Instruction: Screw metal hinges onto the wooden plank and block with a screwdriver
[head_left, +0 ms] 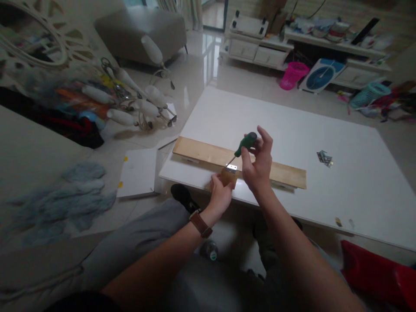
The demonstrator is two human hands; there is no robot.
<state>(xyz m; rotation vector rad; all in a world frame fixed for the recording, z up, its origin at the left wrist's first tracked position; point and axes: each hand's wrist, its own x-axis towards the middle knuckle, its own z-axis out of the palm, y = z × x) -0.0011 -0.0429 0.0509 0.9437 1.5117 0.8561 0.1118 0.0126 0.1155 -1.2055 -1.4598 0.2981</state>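
Clearly, the screwdriver (246, 144) is a slim tool with a green handle, a dark cap at its upper end and a thin metal shaft. Below its tip sits a hinge (232, 168), a small shiny metal plate with dark holes, over a small wooden piece (229, 178) of darker brown than the long plank (203, 152). The plank itself is pale, flat and narrow, with light grain.

Counted, there is one screwdriver, one plank, one small wooden piece and one hinge under the tip. A little heap of metal parts (325, 158) lies well to the right on the white panel (292, 130); its pieces overlap too much to number. One watch (200, 223) with a brown strap is on the left wrist.

The screwdriver's long axis runs aslant, cap up and to the right, tip down and to the left at the hinge; whether the tip touches the metal, I cannot tell. The plank lies lengthwise from left to right along the near side of the panel.

The right hand (259, 168) has its grip closed loosely around the green handle, above the plank, and the left hand (222, 191) pinches the small wooden piece at the plank's near edge.
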